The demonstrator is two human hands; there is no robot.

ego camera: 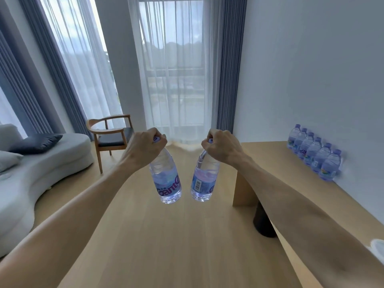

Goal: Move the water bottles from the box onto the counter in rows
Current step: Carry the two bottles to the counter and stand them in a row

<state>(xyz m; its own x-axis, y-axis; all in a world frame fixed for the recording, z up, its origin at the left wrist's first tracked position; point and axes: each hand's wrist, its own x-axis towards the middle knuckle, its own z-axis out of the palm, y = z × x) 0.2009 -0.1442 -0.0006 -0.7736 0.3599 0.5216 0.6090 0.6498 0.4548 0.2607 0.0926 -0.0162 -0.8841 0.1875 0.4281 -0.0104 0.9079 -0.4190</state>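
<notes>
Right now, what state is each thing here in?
Left hand: grip closed on the left bottle's neck.
Left bottle: capped, hanging over the floor.
Right hand: grip closed on the right bottle's neck.
Right bottle: capped, hanging over the floor.
Row of six bottles: upright on the counter, against the wall.
Sheer curtains: drawn.
Chair: unoccupied.

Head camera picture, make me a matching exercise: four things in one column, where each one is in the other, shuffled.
1. Left bottle
2. Row of bottles
3. Wooden chair
4. Dark cushion

A. On the sofa
B. On the counter, against the wall
C. Hanging from the left hand by its cap
D. On the floor by the curtains

Pairs: 1-C, 2-B, 3-D, 4-A
</notes>
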